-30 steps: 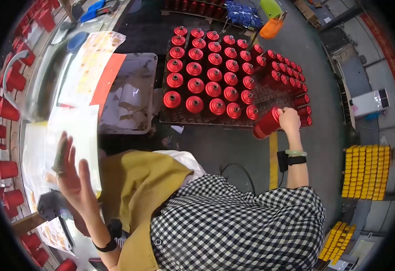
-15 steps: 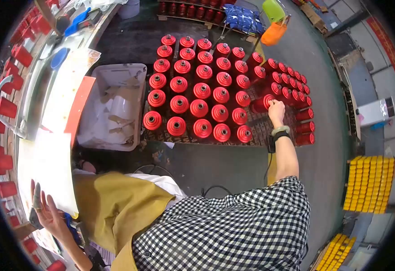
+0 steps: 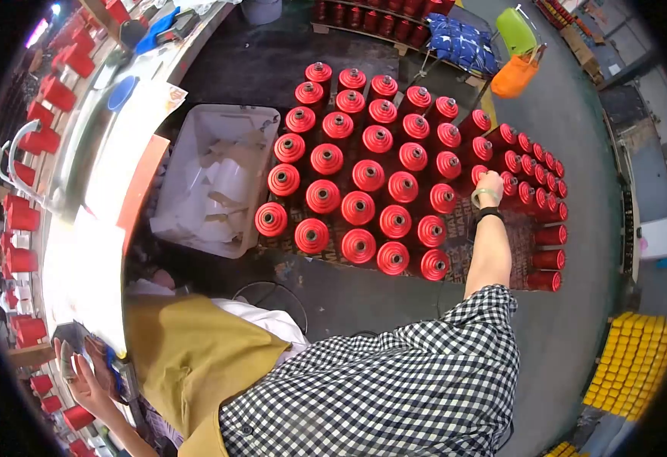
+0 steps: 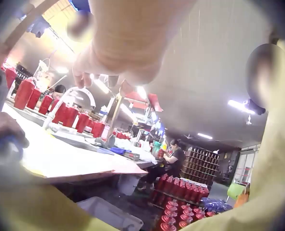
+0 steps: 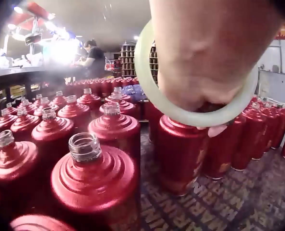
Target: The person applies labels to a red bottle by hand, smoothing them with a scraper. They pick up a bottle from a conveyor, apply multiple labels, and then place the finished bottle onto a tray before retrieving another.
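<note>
The right hand [image 3: 489,185] holds a red bottle [image 3: 478,175] by its top, between two groups of red bottles [image 3: 403,186] on a printed board [image 3: 460,255]. In the right wrist view that bottle [image 5: 180,156] stands upright on or just over the board [image 5: 219,202], below the hand [image 5: 210,53]; the fingertips are mostly hidden. The left hand [image 3: 88,387] is held with its fingers extended at the near end of the white-covered table [image 3: 82,266], beside a dark object. The left wrist view shows this hand [image 4: 128,43] from the wrist side, holding nothing visible.
A pale bin [image 3: 173,217] with white scraps stands between table and board. Red containers [image 3: 21,259] line the far left. A cable [image 3: 272,286] lies on the floor; a blue cushion [image 3: 461,44] and green chair [image 3: 516,32] are beyond the board.
The right hand has carried its bottle from the board's near edge inward among the rows, and the bottle has gone from tilted to upright. The left hand has moved lower, toward the table's near end.
</note>
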`<state>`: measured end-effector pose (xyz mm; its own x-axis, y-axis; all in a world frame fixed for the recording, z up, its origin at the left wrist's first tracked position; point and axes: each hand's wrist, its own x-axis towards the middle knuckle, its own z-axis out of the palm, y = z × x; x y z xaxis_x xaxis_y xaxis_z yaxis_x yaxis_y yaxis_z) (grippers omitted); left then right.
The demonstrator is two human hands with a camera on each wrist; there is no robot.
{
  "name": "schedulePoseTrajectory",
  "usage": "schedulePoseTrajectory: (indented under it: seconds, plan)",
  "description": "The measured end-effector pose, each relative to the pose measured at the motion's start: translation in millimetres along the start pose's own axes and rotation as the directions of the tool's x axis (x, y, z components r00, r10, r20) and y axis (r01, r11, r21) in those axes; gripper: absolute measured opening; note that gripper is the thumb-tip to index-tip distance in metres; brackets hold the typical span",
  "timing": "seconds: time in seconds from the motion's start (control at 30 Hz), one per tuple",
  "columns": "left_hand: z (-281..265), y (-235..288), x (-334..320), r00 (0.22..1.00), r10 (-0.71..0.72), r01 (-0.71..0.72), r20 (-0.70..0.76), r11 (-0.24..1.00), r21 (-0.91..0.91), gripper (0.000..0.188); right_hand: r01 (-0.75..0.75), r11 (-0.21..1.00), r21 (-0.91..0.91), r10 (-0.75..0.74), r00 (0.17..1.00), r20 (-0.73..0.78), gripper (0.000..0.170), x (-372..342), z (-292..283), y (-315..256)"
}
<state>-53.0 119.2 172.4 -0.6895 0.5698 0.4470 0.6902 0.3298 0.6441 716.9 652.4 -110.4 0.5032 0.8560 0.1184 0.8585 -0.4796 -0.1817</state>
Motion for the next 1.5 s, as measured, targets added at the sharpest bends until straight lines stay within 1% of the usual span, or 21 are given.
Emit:
schedulePoseTrajectory:
  seconds: [0.07,0.1,0.13,0.17,0.2,0.23,0.27,0.3,0.33,0.47,0.53,0.7,0.8,0.9,0.97,1.1,1.17,1.2,1.37,1.43,1.5]
  plan:
    - [-16,-48,24,0.997,0.051,-0.043,0.066,0.993,-0.109,0.048,0.199,0.975,-0.097,-0.201,0.979,-0.017,0.030,47,29,33]
    - [-6,-33,22,0.989,0.108,-0.106,0.105,0.994,-0.023,0.047,0.359,0.902,-0.240,-0.340,0.933,0.121,0.032,-10,-69,-14]
    - [14,20,18,0.992,-0.095,0.111,0.084,0.971,-0.210,0.047,0.452,0.889,-0.070,-0.449,0.892,0.058,0.035,-18,-83,-14]
    - [10,37,14,0.993,-0.084,0.102,0.080,0.965,-0.244,0.046,-0.078,0.965,0.252,0.035,0.985,0.171,0.033,11,-43,-2]
    - [-17,-36,28,0.826,-0.531,0.455,0.192,0.426,-0.782,0.047,0.195,0.964,0.179,-0.209,0.976,0.061,0.033,-21,-91,-41]
    - [10,39,9,0.991,-0.128,0.115,-0.042,0.967,-0.229,0.039,0.481,0.778,0.404,-0.505,0.861,-0.052,0.029,-17,-81,-46]
    - [4,51,10,0.996,-0.067,0.068,-0.050,0.998,0.003,0.042,0.460,0.816,0.349,-0.454,0.885,-0.105,0.025,-4,-75,-64]
    - [3,56,8,0.986,-0.140,0.133,-0.092,0.988,-0.081,0.040,0.545,0.823,0.161,-0.541,0.838,-0.067,0.022,6,-64,-80]
    - [-1,54,8,0.974,-0.201,0.179,-0.109,0.967,-0.181,0.039,0.589,0.779,0.215,-0.592,0.804,-0.058,0.020,-21,-82,-131]
    - [-38,16,8,0.966,-0.187,0.187,-0.180,0.982,-0.014,0.035,0.873,0.214,0.439,-0.900,0.351,-0.258,0.010,-137,-161,-331]
    - [-53,5,-2,0.940,-0.259,0.242,-0.221,0.965,-0.098,0.036,0.819,-0.041,0.572,-0.915,0.199,-0.351,0.009,-212,-204,-411]
    - [-127,-47,-15,0.862,-0.341,0.292,-0.375,0.939,-0.182,0.038,0.718,-0.362,0.595,-0.918,-0.166,-0.359,0.003,-376,-286,-567]
    - [-176,-92,-3,0.848,-0.310,0.280,-0.431,0.951,-0.134,0.041,0.572,-0.581,0.580,-0.814,-0.393,-0.427,0.007,-479,-330,-629]
    - [-226,-144,44,0.859,-0.266,0.259,-0.438,0.963,-0.077,0.047,0.330,-0.733,0.594,-0.661,-0.552,-0.509,0.011,-576,-356,-690]
    - [-255,-194,80,0.857,-0.301,0.321,-0.418,0.947,-0.024,0.051,0.320,-0.798,0.510,-0.580,-0.635,-0.510,0.012,-632,-361,-729]
    - [-273,-232,160,0.872,-0.252,0.269,-0.419,0.963,-0.018,0.059,0.289,-0.812,0.507,-0.542,-0.696,-0.471,0.016,-723,-345,-797]
    - [-273,-254,196,0.835,-0.368,0.465,-0.408,0.869,0.168,0.068,0.247,-0.848,0.468,-0.491,-0.697,-0.523,0.018,-762,-325,-834]
    - [-270,-273,213,0.896,-0.184,0.284,-0.404,0.938,0.200,0.077,0.274,-0.845,0.459,-0.498,-0.714,-0.492,0.021,-779,-317,-852]
    - [-236,-349,324,0.881,-0.104,0.267,-0.461,0.915,0.302,0.081,0.338,-0.862,0.378,-0.499,-0.696,-0.516,0.033,-849,-322,-924]
    - [-217,-370,366,0.850,-0.055,0.251,-0.524,0.917,0.310,0.082,0.542,-0.717,0.438,-0.674,-0.698,-0.242,0.070,-878,-303,-972]
    - [-195,-396,400,0.831,-0.051,0.259,-0.554,0.916,0.305,0.083,0.588,-0.675,0.447,-0.721,-0.654,-0.229,0.073,-898,-293,-997]
